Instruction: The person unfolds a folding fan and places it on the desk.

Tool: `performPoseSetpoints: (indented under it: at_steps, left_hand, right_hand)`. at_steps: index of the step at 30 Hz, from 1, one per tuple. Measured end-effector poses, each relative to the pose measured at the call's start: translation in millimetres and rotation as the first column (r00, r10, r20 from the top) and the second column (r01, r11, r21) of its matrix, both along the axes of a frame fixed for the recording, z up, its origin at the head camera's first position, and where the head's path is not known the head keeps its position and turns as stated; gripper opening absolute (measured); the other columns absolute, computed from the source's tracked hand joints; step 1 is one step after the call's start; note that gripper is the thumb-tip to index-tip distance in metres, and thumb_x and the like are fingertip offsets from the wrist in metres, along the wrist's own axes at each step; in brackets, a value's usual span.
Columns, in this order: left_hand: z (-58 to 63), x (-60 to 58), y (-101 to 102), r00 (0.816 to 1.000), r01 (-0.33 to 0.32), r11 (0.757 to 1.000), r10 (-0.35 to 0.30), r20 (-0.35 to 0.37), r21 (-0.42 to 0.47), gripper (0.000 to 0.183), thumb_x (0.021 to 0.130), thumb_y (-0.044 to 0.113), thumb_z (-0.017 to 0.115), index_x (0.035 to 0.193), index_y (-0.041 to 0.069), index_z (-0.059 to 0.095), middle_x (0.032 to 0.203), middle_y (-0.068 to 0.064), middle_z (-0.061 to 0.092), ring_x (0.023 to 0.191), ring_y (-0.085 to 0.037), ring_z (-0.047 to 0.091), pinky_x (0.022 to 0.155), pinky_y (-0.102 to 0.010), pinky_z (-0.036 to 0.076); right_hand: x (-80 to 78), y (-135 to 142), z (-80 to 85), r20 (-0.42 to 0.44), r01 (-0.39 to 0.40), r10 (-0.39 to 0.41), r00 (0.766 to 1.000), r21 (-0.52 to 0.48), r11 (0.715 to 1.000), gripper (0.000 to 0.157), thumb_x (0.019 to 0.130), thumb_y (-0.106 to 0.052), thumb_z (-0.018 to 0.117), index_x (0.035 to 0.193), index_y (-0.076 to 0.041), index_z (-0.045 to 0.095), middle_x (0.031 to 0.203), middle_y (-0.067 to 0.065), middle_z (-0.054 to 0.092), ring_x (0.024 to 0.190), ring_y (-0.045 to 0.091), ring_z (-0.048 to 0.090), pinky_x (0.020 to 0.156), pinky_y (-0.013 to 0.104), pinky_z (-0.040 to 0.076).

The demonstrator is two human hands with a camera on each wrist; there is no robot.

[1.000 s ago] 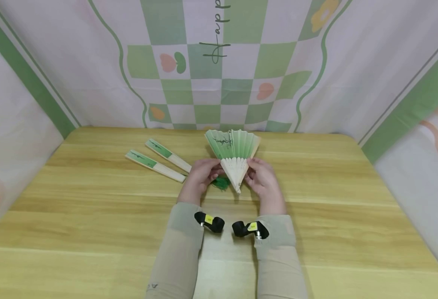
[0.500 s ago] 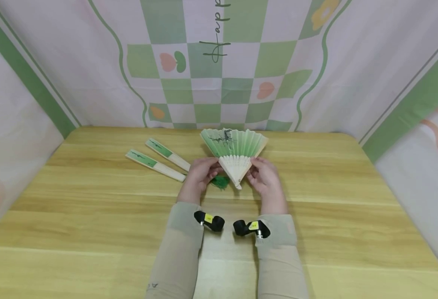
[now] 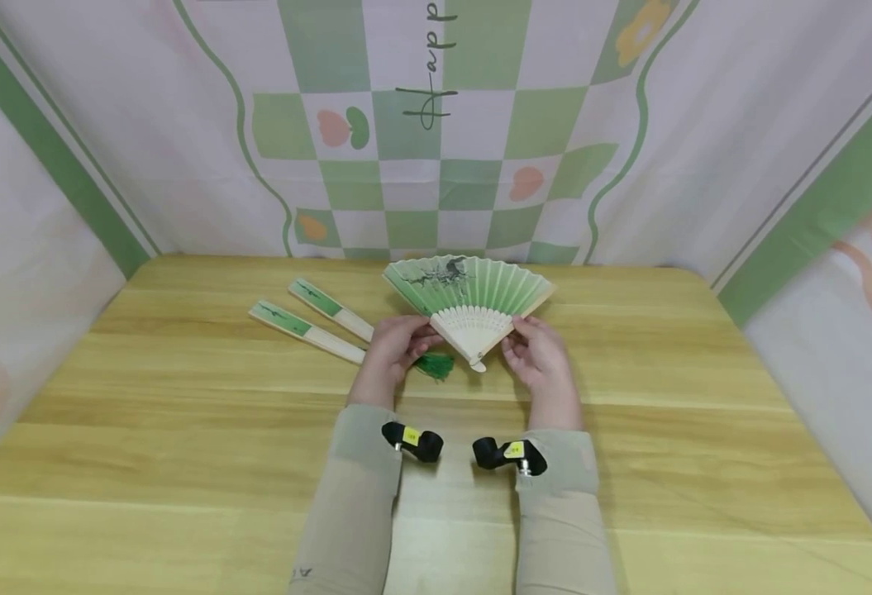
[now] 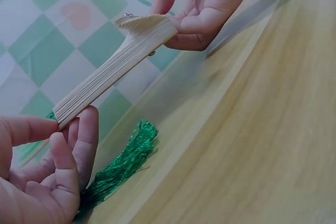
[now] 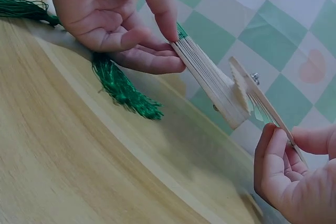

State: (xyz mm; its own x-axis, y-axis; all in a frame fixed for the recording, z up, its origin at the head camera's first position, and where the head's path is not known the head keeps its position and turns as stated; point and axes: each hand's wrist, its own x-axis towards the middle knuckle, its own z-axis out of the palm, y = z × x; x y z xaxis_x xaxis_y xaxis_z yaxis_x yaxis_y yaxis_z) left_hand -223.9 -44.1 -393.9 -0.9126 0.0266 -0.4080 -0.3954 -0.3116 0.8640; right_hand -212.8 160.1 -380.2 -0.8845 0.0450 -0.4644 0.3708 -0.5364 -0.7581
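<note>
A green-and-white folding fan (image 3: 473, 285) with a dark branch print is spread over the far part of the table, its pivot toward me. My left hand (image 3: 394, 347) pinches its left outer stick between thumb and fingers. On the other side my right hand (image 3: 543, 355) pinches the right outer stick. The left wrist view shows the stacked wooden ribs (image 4: 107, 77) edge-on, held at the left fingertips. In the right wrist view the right fingers (image 5: 275, 163) grip the opposite guard stick. Below the left hand lies a green tassel (image 3: 436, 365).
Two folded fans, one farther (image 3: 324, 299) and one nearer (image 3: 283, 316), lie slanted on the wooden table (image 3: 183, 430) left of my left hand, which hides their near ends. Another green tassel (image 5: 23, 8) shows behind it. A checkered curtain (image 3: 473, 182) hangs at the table's back edge.
The fan has spread wider, from a narrow wedge to a broad arc. My right hand has moved to the right with its outer stick, and my left hand has shifted slightly left.
</note>
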Motion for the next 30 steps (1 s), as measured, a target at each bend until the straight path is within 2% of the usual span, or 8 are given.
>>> performPoseSetpoints:
  at_steps: [11,16,22,30]
  left_hand:
    - [1.4,0.8,-2,1.0,-0.008,1.0,0.008,-0.005,0.005,0.024,0.099,0.009,0.057,0.114,-0.007,0.067,0.074,-0.003,0.07,0.068,-0.009,0.069,0.054,-0.011,0.046]
    - [1.6,0.5,-5,1.0,0.009,1.0,-0.009,-0.013,0.004,0.024,0.1,0.009,0.055,0.115,-0.007,0.066,0.073,-0.003,0.07,0.067,-0.009,0.069,0.053,-0.011,0.046]
    - [2.8,1.4,-11,0.999,0.027,1.0,-0.027,-0.036,0.0,0.024,0.099,0.008,0.055,0.115,-0.008,0.065,0.074,-0.003,0.071,0.067,-0.009,0.071,0.052,-0.01,0.046]
    - [1.5,-0.2,-13,0.999,-0.008,0.999,0.01,-0.038,0.045,0.012,0.096,0.004,0.054,0.099,-0.002,0.065,0.077,-0.007,0.071,0.07,-0.013,0.072,0.06,-0.013,0.054]
  right_hand:
    - [-1.7,2,-0.9,0.01,0.038,-0.038,0.999,-0.01,0.999,0.015,0.104,-0.013,0.048,0.119,-0.011,0.05,0.101,-0.001,0.053,0.088,0.008,0.051,0.078,0.015,0.048]
    - [-1.5,2,-1.1,0.016,0.051,-0.051,0.999,-0.009,0.999,0.013,0.104,-0.013,0.048,0.116,-0.012,0.051,0.1,-0.002,0.053,0.087,0.008,0.05,0.079,0.015,0.048]
    - [-1.5,7,-0.5,0.032,0.115,-0.114,0.993,-0.037,0.993,0.011,0.104,-0.013,0.048,0.115,-0.012,0.051,0.097,-0.002,0.054,0.085,0.008,0.051,0.076,0.014,0.049]
    - [-1.2,9,1.5,0.034,0.18,-0.178,0.983,-0.074,0.981,0.017,0.104,-0.011,0.047,0.12,-0.009,0.052,0.1,0.0,0.054,0.088,0.009,0.051,0.077,0.015,0.051]
